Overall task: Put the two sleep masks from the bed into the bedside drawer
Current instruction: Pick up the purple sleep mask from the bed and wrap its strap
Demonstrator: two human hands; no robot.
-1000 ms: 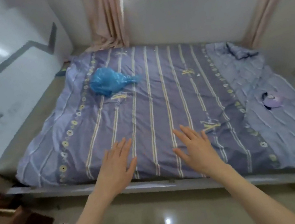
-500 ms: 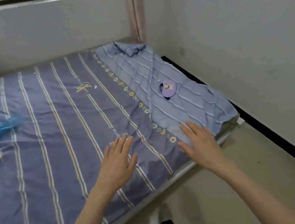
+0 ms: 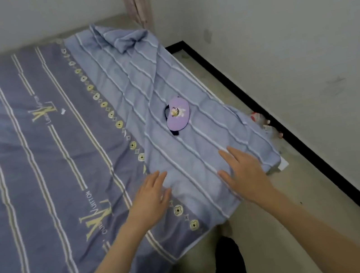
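The fingers of the left hand [image 3: 152,201] are spread and flat, holding nothing, and they hover over the seam where the dark striped bedcover [image 3: 35,160] meets the lighter blue sheet [image 3: 177,155]. The fingers of the right hand [image 3: 244,173] are also stretched wide and empty, above the lighter sheet near the bed corner. If the palms touch the cloth or stay just above it, I cannot tell, because both palms face down and are hidden. One purple sleep mask [image 3: 179,115] lies flat on the lighter sheet, at about 12 o'clock from the left fingertips and 11 o'clock from the right ones, well apart from both. Its dark strap shows only at the left edge and the lower end (the print on it is too small to read). Small red-and-white things [image 3: 258,117] lie on the floor at 3 o'clock from the mask, partly hidden by the sheet and blurred.
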